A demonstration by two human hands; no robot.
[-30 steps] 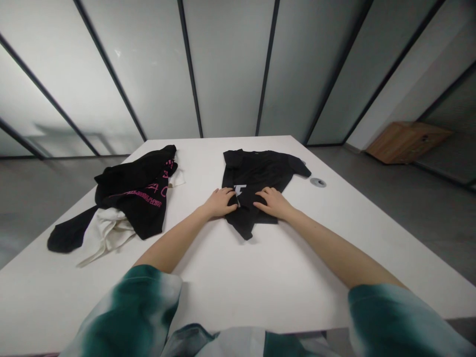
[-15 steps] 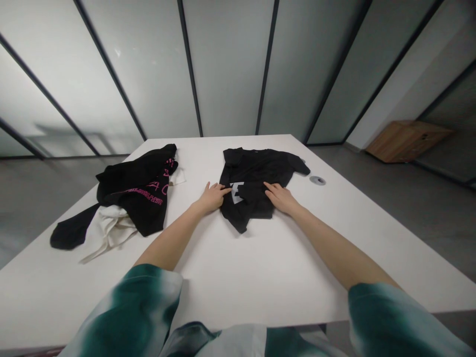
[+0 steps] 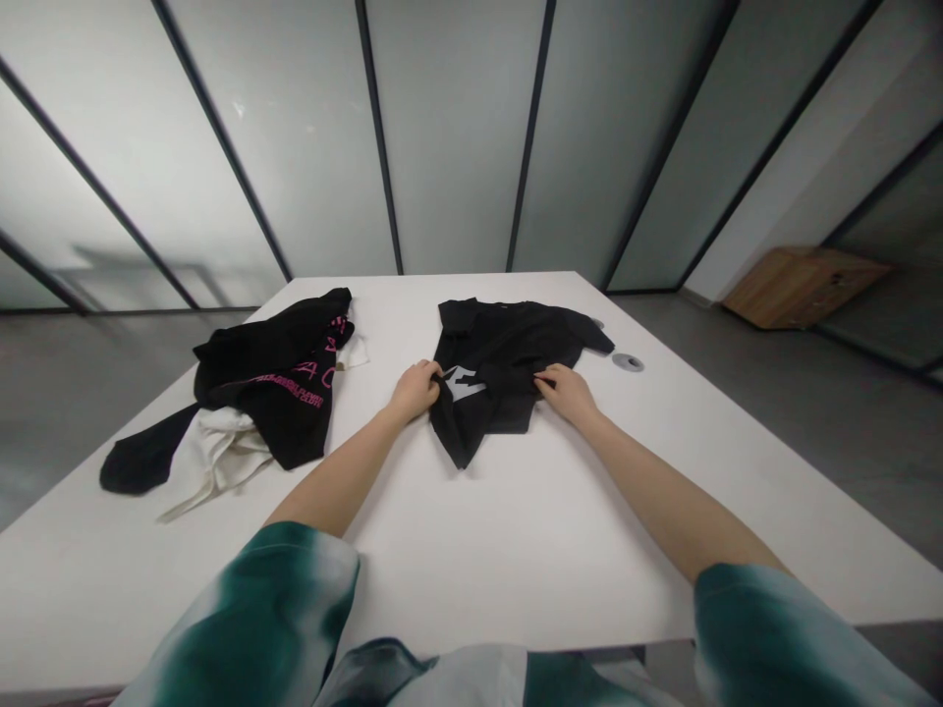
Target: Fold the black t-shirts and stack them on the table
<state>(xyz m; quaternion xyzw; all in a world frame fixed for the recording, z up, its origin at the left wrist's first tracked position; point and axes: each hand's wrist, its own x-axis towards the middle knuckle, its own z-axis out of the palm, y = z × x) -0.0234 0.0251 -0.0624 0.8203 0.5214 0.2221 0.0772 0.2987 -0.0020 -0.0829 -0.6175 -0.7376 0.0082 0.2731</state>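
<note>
A black T-shirt (image 3: pixel 508 339) lies partly folded on the white table, its neck toward the far edge and a white print showing near its left side. My left hand (image 3: pixel 416 391) pinches the shirt's left edge beside the print. At the right edge, my right hand (image 3: pixel 566 393) pinches the cloth between thumb and fingers. Between the hands the fabric is bunched, and one pointed corner hangs toward me on the tabletop.
To the left, a pile of black clothing (image 3: pixel 272 363) with pink lettering lies over white cloth (image 3: pixel 225 447). A round grey cable grommet (image 3: pixel 628 362) sits right of the shirt on the white table (image 3: pixel 471 550). A wooden cabinet (image 3: pixel 800 285) stands on the floor at far right.
Both hands have gone from resting with fingers spread on the shirt to gripping its edges. The cloth between them is now more creased, and the near corner has shifted left.
</note>
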